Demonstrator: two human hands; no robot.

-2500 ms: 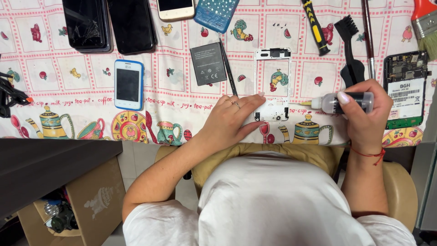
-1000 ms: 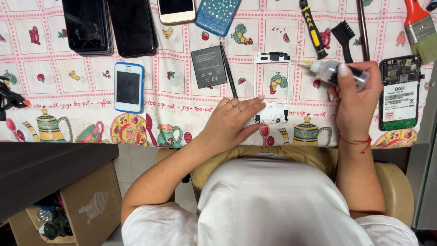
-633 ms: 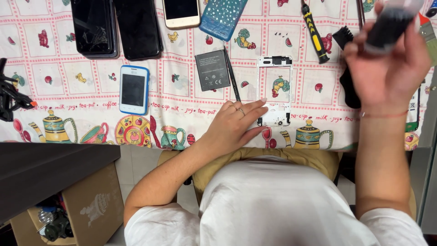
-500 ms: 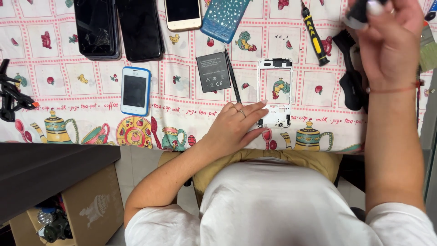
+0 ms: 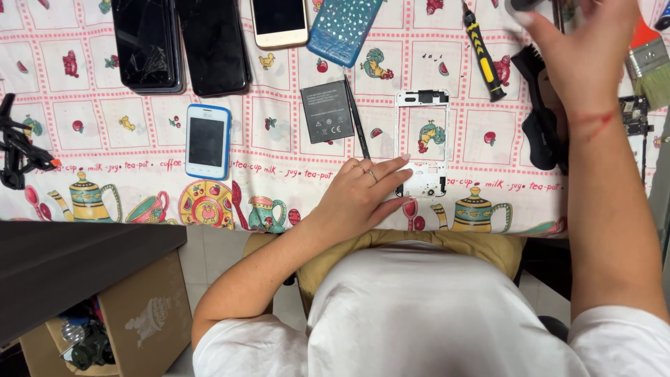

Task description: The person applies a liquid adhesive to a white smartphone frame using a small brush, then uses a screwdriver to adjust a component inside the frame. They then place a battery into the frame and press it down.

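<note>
My left hand (image 5: 363, 192) lies flat on the patterned tablecloth (image 5: 279, 181) at the near edge of the table. Its fingertips touch the lower part of a white phone frame (image 5: 422, 178). My right hand (image 5: 579, 49) is stretched to the far right corner, blurred. Its thumb is against a small grey object (image 5: 523, 5) cut off by the top edge. Whether it grips that object is unclear. A dark phone battery (image 5: 326, 112) and a thin black tool (image 5: 357, 119) lie just left of the frame.
A yellow-and-black screwdriver (image 5: 481, 52), a black brush (image 5: 541, 119), a paintbrush (image 5: 649, 66) and an opened phone (image 5: 631, 112) lie right. Far left are two black phones (image 5: 146, 45), a pale phone (image 5: 279, 21), a blue case (image 5: 344, 28), a blue-edged phone (image 5: 207, 142). A cardboard box (image 5: 139, 314) stands below.
My right hand rose from the near edge, holding a small bottle, and reached to the far right corner. The left hand stayed on the white frame.
</note>
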